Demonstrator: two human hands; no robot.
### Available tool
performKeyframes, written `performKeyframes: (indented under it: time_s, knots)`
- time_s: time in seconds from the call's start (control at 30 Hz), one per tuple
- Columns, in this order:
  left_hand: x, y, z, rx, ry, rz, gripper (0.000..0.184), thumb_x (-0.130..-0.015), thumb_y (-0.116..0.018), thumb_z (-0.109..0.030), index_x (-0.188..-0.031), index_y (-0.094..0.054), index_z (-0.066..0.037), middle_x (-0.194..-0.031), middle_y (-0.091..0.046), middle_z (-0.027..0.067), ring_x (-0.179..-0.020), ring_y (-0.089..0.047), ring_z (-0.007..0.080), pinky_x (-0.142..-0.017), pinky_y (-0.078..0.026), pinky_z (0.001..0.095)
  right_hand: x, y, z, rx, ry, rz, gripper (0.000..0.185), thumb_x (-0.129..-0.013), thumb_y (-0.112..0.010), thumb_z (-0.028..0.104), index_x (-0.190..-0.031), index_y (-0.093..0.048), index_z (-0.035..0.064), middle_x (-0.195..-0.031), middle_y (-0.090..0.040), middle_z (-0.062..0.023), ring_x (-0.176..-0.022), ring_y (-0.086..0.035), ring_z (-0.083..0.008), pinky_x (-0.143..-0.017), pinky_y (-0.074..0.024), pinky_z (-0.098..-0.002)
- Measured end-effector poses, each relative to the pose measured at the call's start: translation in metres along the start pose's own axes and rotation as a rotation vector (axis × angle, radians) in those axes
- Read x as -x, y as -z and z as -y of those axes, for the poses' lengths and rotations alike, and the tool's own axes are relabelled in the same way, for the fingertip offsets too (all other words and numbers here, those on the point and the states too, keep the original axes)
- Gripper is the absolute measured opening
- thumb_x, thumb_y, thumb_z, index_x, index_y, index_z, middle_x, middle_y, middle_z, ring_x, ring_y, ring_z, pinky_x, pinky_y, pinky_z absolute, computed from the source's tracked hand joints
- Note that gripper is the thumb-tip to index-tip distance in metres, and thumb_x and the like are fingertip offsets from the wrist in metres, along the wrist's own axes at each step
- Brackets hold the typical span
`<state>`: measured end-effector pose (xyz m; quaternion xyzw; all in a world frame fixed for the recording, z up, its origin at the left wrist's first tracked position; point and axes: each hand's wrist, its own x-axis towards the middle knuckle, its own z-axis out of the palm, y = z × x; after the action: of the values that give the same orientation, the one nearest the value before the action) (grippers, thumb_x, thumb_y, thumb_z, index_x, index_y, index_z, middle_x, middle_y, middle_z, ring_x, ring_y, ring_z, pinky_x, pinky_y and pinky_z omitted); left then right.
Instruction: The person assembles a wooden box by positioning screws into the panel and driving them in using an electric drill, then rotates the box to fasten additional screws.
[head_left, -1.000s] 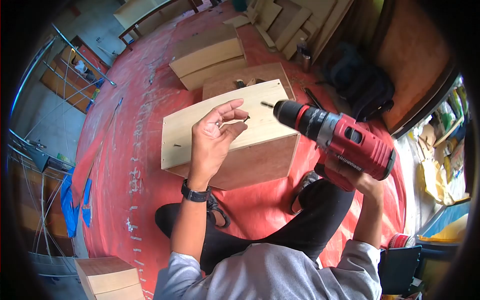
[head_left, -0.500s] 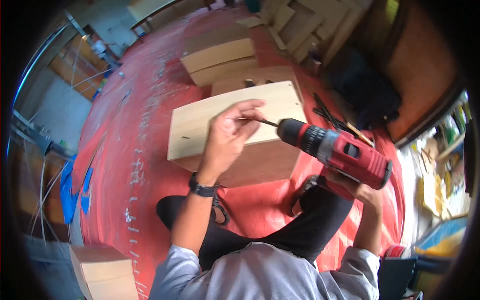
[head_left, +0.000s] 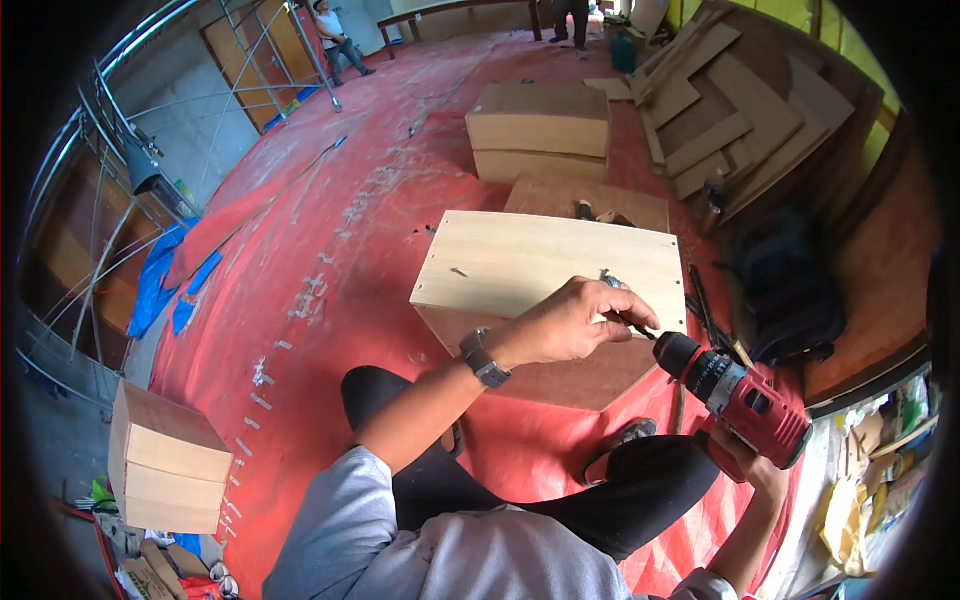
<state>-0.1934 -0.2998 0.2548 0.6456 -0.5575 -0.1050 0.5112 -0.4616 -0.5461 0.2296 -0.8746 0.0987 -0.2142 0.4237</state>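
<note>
Left hand (head_left: 568,322), now nearer the panel's right edge (head_left: 681,275), pinches the bit (head_left: 641,330); right hand (head_left: 748,462) encircles the drill (head_left: 742,395); red sheeting (head_left: 305,425) lies open centre-left.

Left forearm (head_left: 430,410): stretched forward and slanting across to your right, bare below the elbow.
Left wrist (head_left: 507,346): nearly in line with your forearm.
Left hand (head_left: 575,325): back turned upward, fingers (head_left: 632,306) bent and drawn together with your thumb in a pinch.
Right forearm (head_left: 745,535): rising from the lower edge, shorter in view than your left.
Right hand (head_left: 750,462): curled in a grip, most of your fingers hidden.
Hand spacing: near each other, apart, both to your right.
Legs (head_left: 640,500): bent, knees spread.
</note>
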Motion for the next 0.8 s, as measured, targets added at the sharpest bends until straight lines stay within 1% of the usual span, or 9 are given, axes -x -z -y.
performKeyframes:
  time_s: [0.1,0.17,0.37,0.43,0.6,0.63,0.7,0.73,0.8]
  knots:
    - [-0.002,-0.008,0.002,0.051,0.006,-0.022,0.026,-0.087,-0.069,0.008,-0.109,-0.074,-0.004,-0.103,-0.076,0.0098,-0.096,-0.072,0.0187,-0.086,-0.057,0.0327,0.002,0.006,-0.007,0.111,0.026,0.04,0.058,-0.072,-0.095,0.024,-0.122,-0.068,0.0073,-0.109,-0.074,-0.0063,-0.096,-0.074,-0.0234,-0.087,-0.059,-0.037]
    - [-0.005,-0.011,0.004,0.065,-0.01,-0.026,0.026,-0.087,-0.069,0.009,-0.109,-0.074,-0.004,-0.102,-0.076,0.0101,-0.095,-0.072,0.0188,-0.085,-0.057,0.0326,0.003,0.012,0.005,0.003,-0.177,0.058,0.061,-0.071,-0.095,0.025,-0.122,-0.068,0.0073,-0.11,-0.074,-0.0063,-0.096,-0.074,-0.0234,-0.087,-0.0588,-0.0366]
    - [-0.012,-0.016,0.002,0.032,0.008,-0.132,0.023,-0.084,-0.072,0.007,-0.104,-0.075,-0.005,-0.1,-0.073,0.0082,-0.093,-0.07,0.0192,-0.083,-0.057,0.0344,0.006,0.016,0.017,-0.079,-0.112,0.0,0.064,-0.07,-0.096,0.023,-0.124,-0.066,0.0056,-0.107,-0.075,-0.0067,-0.096,-0.074,-0.0202,-0.084,-0.0595,-0.0362]
    - [-0.012,-0.014,0.006,-0.082,-0.095,-0.131,0.018,-0.084,-0.074,0.005,-0.1,-0.074,-0.004,-0.1,-0.072,0.0083,-0.092,-0.07,0.0216,-0.082,-0.057,0.0358,0.008,0.016,0.025,-0.243,-0.237,0.029,0.067,-0.071,-0.096,0.02,-0.126,-0.063,0.0038,-0.108,-0.075,-0.007,-0.097,-0.074,-0.0193,-0.083,-0.0597,-0.0358]
    - [-0.017,-0.01,0.008,-0.178,-0.189,-0.051,0.009,-0.084,-0.075,0.0,-0.093,-0.073,-0.001,-0.098,-0.072,0.0104,-0.09,-0.069,0.0276,-0.081,-0.055,0.0388,0.008,0.024,0.014,0.059,0.011,0.063,0.062,-0.072,-0.094,0.016,-0.125,-0.063,0.0037,-0.107,-0.075,-0.0063,-0.094,-0.074,-0.0195,-0.082,-0.0596,-0.0352]
    - [-0.018,-0.011,0.011,-0.194,-0.204,-0.047,0.009,-0.084,-0.075,-0.001,-0.093,-0.073,-0.001,-0.097,-0.072,0.0109,-0.09,-0.069,0.0281,-0.082,-0.055,0.0391,0.006,0.02,0.023,-0.023,-0.029,0.012,0.06,-0.072,-0.094,0.016,-0.123,-0.065,0.005,-0.106,-0.075,-0.006,-0.092,-0.074,-0.0196,-0.082,-0.0594,-0.0352]
    - [-0.023,-0.012,0.012,-0.201,-0.213,-0.033,0.009,-0.085,-0.075,-0.002,-0.094,-0.073,-0.001,-0.095,-0.072,0.0117,-0.089,-0.07,0.0289,-0.082,-0.055,0.0397,-0.002,0.025,0.038,0.058,0.021,0.007,0.053,-0.073,-0.092,0.016,-0.12,-0.068,0.0069,-0.104,-0.075,-0.0055,-0.089,-0.074,-0.0194,-0.082,-0.0587,-0.035]
    - [-0.026,-0.013,0.012,-0.192,-0.207,-0.023,0.009,-0.085,-0.074,-0.002,-0.094,-0.073,-0.001,-0.094,-0.073,0.0121,-0.089,-0.07,0.0291,-0.082,-0.055,0.04,-0.007,0.035,0.048,0.222,0.109,0.054,0.048,-0.075,-0.089,0.015,-0.118,-0.069,0.0075,-0.102,-0.075,-0.0053,-0.089,-0.073,-0.0191,-0.082,-0.0583,-0.0349]
    - [-0.033,-0.014,0.011,-0.201,-0.216,-0.011,0.009,-0.085,-0.074,-0.003,-0.094,-0.073,-0.001,-0.094,-0.073,0.0124,-0.088,-0.07,0.0297,-0.082,-0.054,0.0403,-0.021,0.044,0.055,0.228,0.014,0.085,0.047,-0.076,-0.087,0.012,-0.119,-0.068,0.0065,-0.1,-0.075,-0.0057,-0.088,-0.073,-0.0183,-0.08,-0.0581,-0.0348]
